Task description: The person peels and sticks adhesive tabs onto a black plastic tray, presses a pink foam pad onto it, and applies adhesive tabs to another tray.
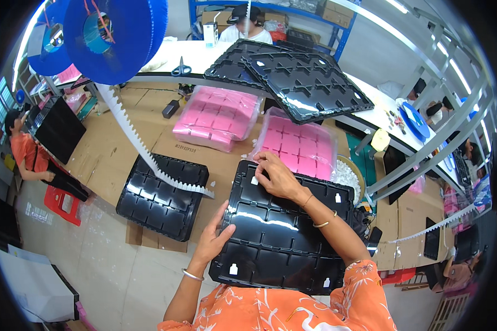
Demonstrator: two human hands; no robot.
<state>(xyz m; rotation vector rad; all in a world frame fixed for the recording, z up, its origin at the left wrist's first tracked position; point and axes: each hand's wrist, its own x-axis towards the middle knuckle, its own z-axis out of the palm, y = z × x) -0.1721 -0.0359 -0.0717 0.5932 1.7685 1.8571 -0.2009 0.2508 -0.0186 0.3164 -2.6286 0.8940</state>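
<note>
A large black plastic tray [265,249] with moulded compartments lies in front of me, close against my body. My left hand [211,238] rests along its left edge, fingers stretched out and thumb apart over the rim. Over the tray's far left corner reaches my right hand [279,175], its fingers bent but spread. Beside those fingertips is a small white piece [254,180]; I cannot make out whether they touch it. Similar bottle-shaped white pieces, such as the near left one [233,269], sit at the other corners. Neither hand visibly lifts anything.
Another black tray [163,193] lies to the left under a toothed white strip [143,151] hanging from a blue reel [116,44]. Pink bagged packs [218,116] sit beyond. More black trays [309,83] overhang the white shelf, near scissors [181,67]. A bowl of white bits [345,175] stands right.
</note>
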